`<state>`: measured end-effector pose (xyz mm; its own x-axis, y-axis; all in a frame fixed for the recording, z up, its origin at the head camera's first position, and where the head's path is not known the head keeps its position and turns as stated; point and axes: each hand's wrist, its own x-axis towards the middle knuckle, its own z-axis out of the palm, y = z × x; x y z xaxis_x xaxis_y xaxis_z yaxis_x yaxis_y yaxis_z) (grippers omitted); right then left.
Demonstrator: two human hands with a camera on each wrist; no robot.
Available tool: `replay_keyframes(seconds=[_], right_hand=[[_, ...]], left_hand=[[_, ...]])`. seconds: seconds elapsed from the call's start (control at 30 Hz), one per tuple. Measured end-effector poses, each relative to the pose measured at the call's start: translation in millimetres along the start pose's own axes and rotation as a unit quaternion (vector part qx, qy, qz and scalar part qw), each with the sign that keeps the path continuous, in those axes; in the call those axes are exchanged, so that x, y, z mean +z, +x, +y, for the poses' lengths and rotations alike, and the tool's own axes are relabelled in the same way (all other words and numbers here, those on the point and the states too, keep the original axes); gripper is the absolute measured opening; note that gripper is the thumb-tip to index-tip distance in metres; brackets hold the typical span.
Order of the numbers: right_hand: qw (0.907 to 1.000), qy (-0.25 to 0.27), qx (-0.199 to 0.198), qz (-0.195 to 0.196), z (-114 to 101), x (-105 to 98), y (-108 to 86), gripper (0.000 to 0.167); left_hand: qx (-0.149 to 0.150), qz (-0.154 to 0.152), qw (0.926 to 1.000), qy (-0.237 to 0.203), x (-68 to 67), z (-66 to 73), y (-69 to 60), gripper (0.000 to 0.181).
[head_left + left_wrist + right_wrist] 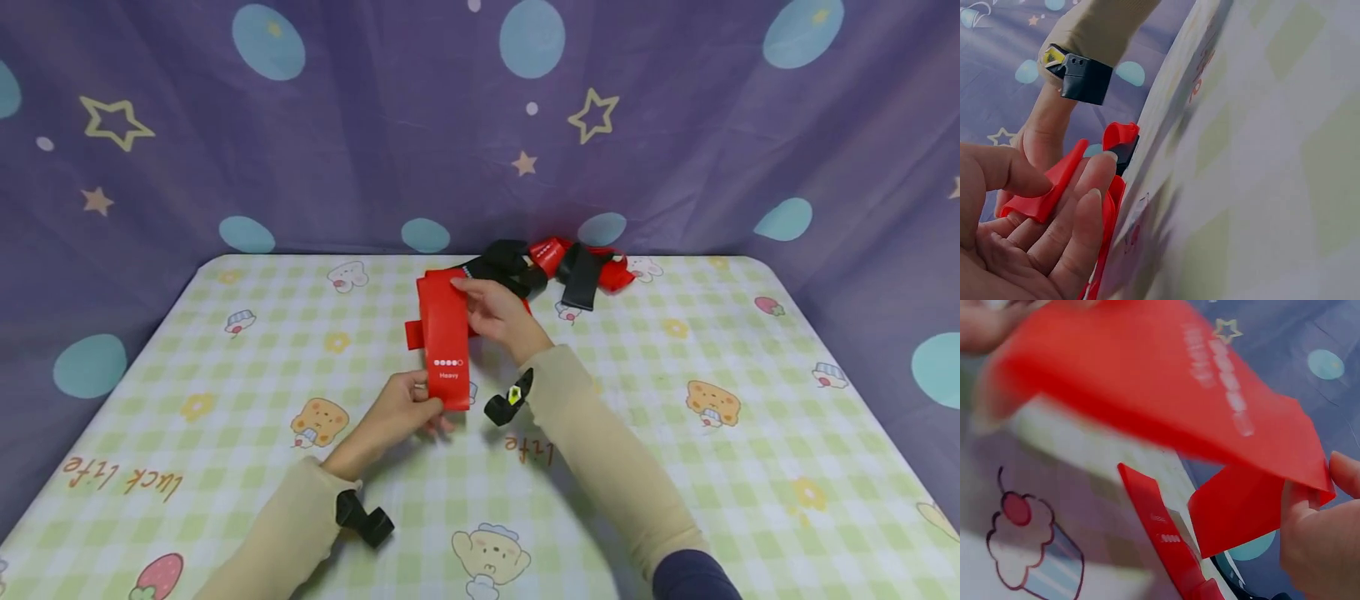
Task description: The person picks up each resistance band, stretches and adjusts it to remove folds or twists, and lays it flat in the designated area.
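A flat red resistance band loop (pixel 447 333), printed "Heavy" with a row of white dots, is stretched between my two hands above the table. My left hand (pixel 405 404) pinches its near end; in the left wrist view the thumb lies on the red band (pixel 1044 194) with fingers beneath. My right hand (pixel 495 312) pinches its far end between thumb and fingers. Beneath, another red band (pixel 414 335) lies on the cloth, partly hidden by the held loop and my right hand. In the right wrist view the held band is blurred at its near edge.
Behind my hands, black bands (pixel 504 262) lie in a loose pile with a red band (pixel 549 257) and a black strip (pixel 581 279). The table has a green checked cloth (pixel 637 467). A purple patterned curtain (pixel 420 142) hangs at the table's back edge.
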<state>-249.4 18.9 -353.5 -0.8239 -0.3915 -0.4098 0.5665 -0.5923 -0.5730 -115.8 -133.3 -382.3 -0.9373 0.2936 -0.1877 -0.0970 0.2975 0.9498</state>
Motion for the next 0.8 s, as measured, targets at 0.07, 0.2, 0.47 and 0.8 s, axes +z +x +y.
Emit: replay_keyframes(seconds=[0.07, 0.2, 0.47, 0.8], right_hand=[[0.9994, 0.019, 0.029, -0.007, -3, -1, -1.4, 0.007], [0.9972, 0.008, 0.071, -0.023, -7, -3, -4.4, 0.022], [0.99, -0.086, 0.099, -0.053, -7, -5, -6.3, 0.018], [0.9794, -0.202, -0.001, 0.014, -10, -5, 1.9, 0.004]], left_hand=[[-0.003, -0.009, 1.0, 0.004, 0.3, -1.9, -0.2, 0.037], [-0.008, -0.027, 0.9996, 0.011, 0.1, -6.0, -1.2, 0.039], [-0.008, -0.083, 0.9964, 0.016, 2.6, -14.3, -6.3, 0.031], [-0.026, -0.09, 0.9955, -0.015, 8.5, -10.4, -14.2, 0.039]])
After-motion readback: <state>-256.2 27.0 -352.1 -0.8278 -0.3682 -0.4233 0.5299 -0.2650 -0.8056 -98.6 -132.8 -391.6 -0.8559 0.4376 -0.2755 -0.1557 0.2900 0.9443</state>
